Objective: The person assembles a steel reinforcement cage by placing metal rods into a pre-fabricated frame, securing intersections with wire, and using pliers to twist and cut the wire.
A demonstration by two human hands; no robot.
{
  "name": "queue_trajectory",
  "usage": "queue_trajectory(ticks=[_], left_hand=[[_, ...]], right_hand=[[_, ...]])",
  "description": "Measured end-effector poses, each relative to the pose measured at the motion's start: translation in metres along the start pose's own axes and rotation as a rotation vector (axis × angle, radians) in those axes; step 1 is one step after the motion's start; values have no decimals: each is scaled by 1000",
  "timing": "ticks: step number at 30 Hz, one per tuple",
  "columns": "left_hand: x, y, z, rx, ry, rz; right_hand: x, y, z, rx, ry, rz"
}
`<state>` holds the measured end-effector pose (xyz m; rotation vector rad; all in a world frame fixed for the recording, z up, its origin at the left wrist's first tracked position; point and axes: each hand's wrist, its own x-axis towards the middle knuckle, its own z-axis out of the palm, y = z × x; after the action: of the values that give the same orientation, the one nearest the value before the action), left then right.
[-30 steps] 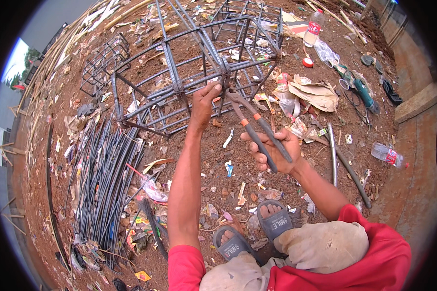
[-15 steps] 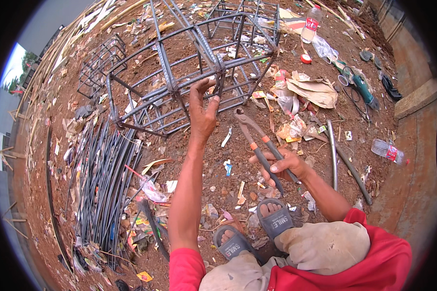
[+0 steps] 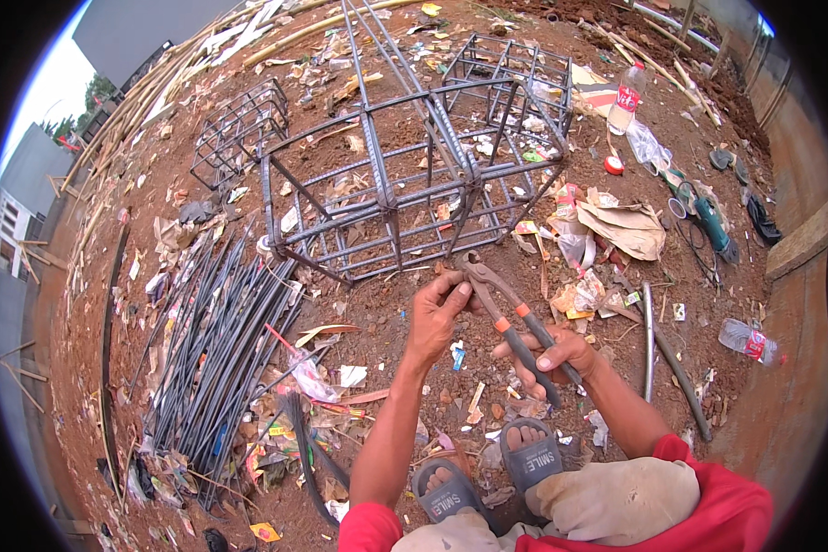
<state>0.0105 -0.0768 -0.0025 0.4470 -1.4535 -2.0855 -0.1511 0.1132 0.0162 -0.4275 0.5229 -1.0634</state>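
My right hand [image 3: 569, 353] grips a pair of pincers [image 3: 520, 350] with dark handles and orange bands, its rusty jaws pointing up and away from me. Close beside those jaws, my left hand [image 3: 435, 317] has thumb and fingers pinched together. Whatever lies between those fingertips, if anything, is too small to make out. Just beyond both hands stands a rebar cage [image 3: 387, 200] of dark ribbed bars tied at the corners, with long bars running away from me. Neither hand touches it.
Loose steel rods [image 3: 213, 359] lie bundled at left, near a bunch of thin wire [image 3: 302, 442]. Smaller cages [image 3: 239, 131] stand farther off. At right are an angle grinder [image 3: 714, 228], a metal pipe [image 3: 649, 340], plastic bottles [image 3: 747, 340] and a plank [image 3: 802, 241]. Litter covers the soil.
My left hand has come off the cage's corner and drawn back toward me, to the pincers' jaws. The right hand keeps its hold on the pincers. The view has shifted slightly.
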Motion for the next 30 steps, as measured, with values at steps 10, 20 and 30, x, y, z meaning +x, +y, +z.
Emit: queue_trajectory(ticks=[10, 20, 30], left_hand=[[-50, 4, -26, 1105, 246, 258], [-124, -40, -14, 224, 436, -313], [-141, -50, 45, 133, 298, -276]], right_hand=[[-25, 27, -32, -551, 387, 103], [-28, 91, -43, -1761, 945, -21], [31, 85, -4, -646, 611, -124]])
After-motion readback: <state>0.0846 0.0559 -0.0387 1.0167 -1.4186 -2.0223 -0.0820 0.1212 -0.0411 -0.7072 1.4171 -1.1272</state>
